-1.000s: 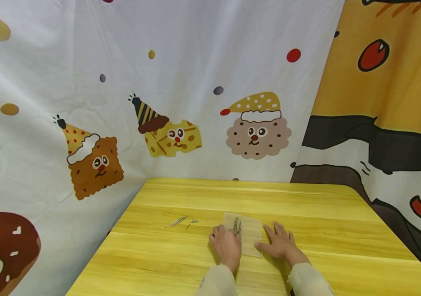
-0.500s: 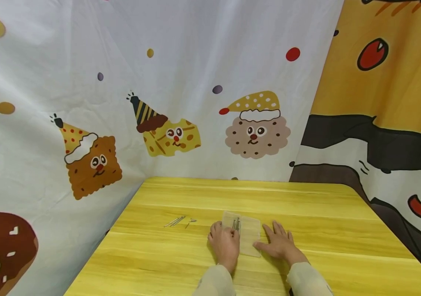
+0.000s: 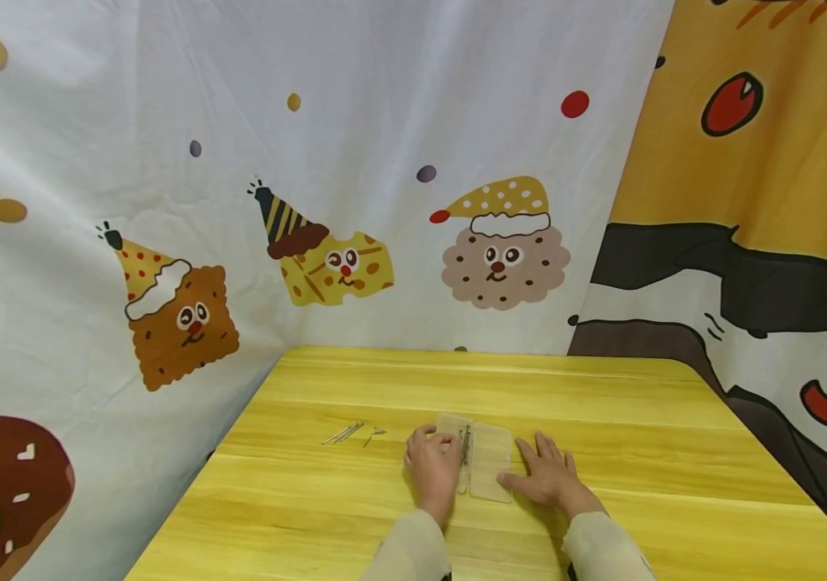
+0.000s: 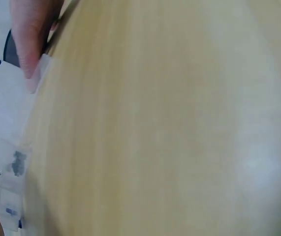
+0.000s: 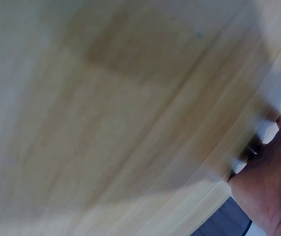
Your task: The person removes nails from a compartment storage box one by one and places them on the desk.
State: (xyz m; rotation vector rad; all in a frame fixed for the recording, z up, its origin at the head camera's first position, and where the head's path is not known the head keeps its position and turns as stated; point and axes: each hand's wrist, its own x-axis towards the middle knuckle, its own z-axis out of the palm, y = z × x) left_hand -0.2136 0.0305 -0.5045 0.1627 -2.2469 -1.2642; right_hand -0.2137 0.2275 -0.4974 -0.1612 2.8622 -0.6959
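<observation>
On the bench (image 3: 624, 420), the clear hinged box (image 3: 490, 461) should be steadied by the spread-fingered right hand (image 3: 545, 478) and the nails (image 3: 465, 445) laid parallel by the left hand (image 3: 433, 470), whose grip cannot be told.

Clock centred on the box (image 3: 491, 461), which I note as clear, colourless. Nails (image 3: 349, 432) at 9 o'clock: silvery grey. Tabletop (image 3: 602, 403): yellow, streaked with wood grain. My sleeves (image 3: 409, 550), 7 and 4 o'clock: cream. Backdrop (image 3: 384, 137): white, spots in red, ochre, purple-grey. Printed cheese (image 3: 369, 266), 11 o'clock: yellow, brown-marked. Printed biscuit (image 3: 506, 282), 12 o'clock: pinkish-beige, dark flecks.
</observation>
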